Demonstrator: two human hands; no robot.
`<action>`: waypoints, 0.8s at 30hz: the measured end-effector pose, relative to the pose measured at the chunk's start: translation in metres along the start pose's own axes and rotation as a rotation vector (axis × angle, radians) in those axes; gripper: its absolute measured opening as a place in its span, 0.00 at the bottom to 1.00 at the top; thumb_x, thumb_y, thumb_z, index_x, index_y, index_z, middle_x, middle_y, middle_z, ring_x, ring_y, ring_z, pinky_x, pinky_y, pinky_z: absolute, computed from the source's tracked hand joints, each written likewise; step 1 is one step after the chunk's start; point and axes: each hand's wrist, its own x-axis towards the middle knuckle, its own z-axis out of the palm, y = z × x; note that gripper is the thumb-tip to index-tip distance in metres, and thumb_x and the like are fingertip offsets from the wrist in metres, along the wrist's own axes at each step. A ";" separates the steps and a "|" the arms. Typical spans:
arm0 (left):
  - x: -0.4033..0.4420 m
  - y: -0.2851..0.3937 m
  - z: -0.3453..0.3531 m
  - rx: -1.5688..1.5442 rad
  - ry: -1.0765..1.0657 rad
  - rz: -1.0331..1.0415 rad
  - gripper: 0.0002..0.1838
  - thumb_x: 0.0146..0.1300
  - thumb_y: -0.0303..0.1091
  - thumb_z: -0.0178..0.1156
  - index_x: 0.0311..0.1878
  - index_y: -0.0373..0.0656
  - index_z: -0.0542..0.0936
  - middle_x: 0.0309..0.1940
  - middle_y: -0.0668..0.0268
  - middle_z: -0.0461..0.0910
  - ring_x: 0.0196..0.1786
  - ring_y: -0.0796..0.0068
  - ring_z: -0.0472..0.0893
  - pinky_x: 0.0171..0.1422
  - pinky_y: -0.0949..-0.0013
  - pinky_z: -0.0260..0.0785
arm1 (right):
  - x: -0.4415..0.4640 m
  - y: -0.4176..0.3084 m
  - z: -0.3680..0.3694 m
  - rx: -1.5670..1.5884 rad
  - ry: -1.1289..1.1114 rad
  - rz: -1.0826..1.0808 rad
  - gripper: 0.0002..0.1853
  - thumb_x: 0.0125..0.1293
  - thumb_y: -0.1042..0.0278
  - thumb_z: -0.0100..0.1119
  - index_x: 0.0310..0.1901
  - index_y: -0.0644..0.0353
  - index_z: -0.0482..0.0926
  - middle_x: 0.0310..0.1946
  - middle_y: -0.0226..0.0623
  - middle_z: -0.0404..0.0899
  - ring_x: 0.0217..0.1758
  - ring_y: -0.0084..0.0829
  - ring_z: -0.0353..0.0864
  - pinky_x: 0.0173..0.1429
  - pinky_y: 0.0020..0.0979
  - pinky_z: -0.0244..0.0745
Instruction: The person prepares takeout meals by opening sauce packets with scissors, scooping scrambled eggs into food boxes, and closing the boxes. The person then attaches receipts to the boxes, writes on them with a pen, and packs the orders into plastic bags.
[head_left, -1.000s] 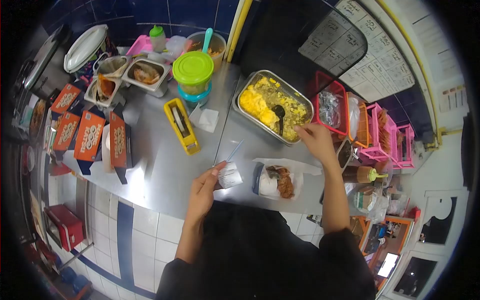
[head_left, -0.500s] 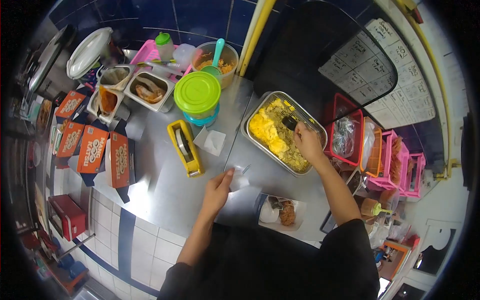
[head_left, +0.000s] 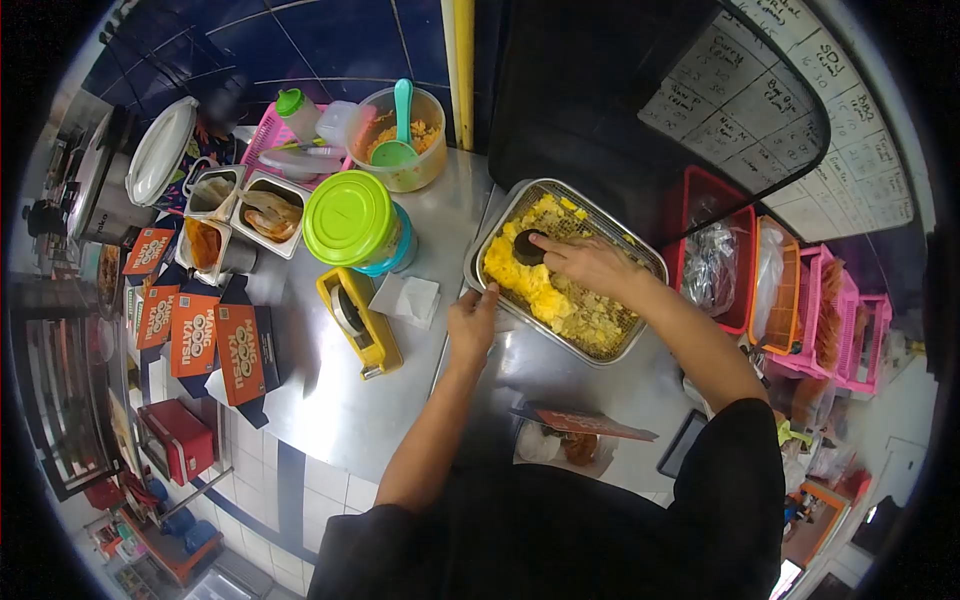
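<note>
right hand (head_left: 585, 262): fingers closed, it seems, on a small black scoop (head_left: 528, 246), whose handle is hidden beneath them. the scoop sits among soft yellow chunks (head_left: 545, 293) in a metal tray (head_left: 575, 346). it looks light and stiff, perhaps slippery if greasy, and is probably best held by the handle, clear of the food. the chunks look tender and easily crushed. the loaded tray is likely the heavy piece, with its rim the natural place to hold.

left hand (head_left: 471, 322): beside the tray's left corner, fingertips by the rim. a pale blur shows next to it; whether the hand grips that, the rim or nothing, i cannot tell.

farther out, left of the tray on a steel counter (head_left: 310, 420), lie a white paper (head_left: 406, 301) and a yellow tape dispenser (head_left: 378, 353). below the tray stands an open food carton (head_left: 590, 422), its orange flap partly covering the contents. to the right is a red basket (head_left: 741, 324).
</note>
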 end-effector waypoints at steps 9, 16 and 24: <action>0.001 0.002 0.002 -0.016 0.023 -0.013 0.19 0.69 0.40 0.66 0.31 0.30 0.82 0.22 0.70 0.74 0.27 0.80 0.67 0.30 0.67 0.60 | -0.007 -0.003 -0.007 -0.006 -0.081 0.074 0.09 0.67 0.67 0.54 0.46 0.57 0.78 0.77 0.32 0.64 0.57 0.45 0.84 0.55 0.45 0.84; 0.004 -0.004 0.003 -0.063 0.039 0.004 0.21 0.67 0.43 0.67 0.30 0.30 0.82 0.21 0.68 0.75 0.26 0.78 0.69 0.31 0.65 0.62 | -0.018 0.004 0.007 -0.119 -0.007 -0.002 0.09 0.67 0.66 0.54 0.46 0.56 0.78 0.76 0.34 0.66 0.54 0.45 0.86 0.53 0.42 0.85; 0.014 -0.023 0.007 -0.045 0.086 0.034 0.22 0.63 0.45 0.68 0.33 0.29 0.84 0.22 0.59 0.79 0.28 0.73 0.74 0.35 0.62 0.68 | -0.060 -0.014 0.019 -0.073 -0.074 0.017 0.08 0.67 0.68 0.52 0.46 0.54 0.76 0.75 0.41 0.67 0.48 0.43 0.88 0.49 0.42 0.85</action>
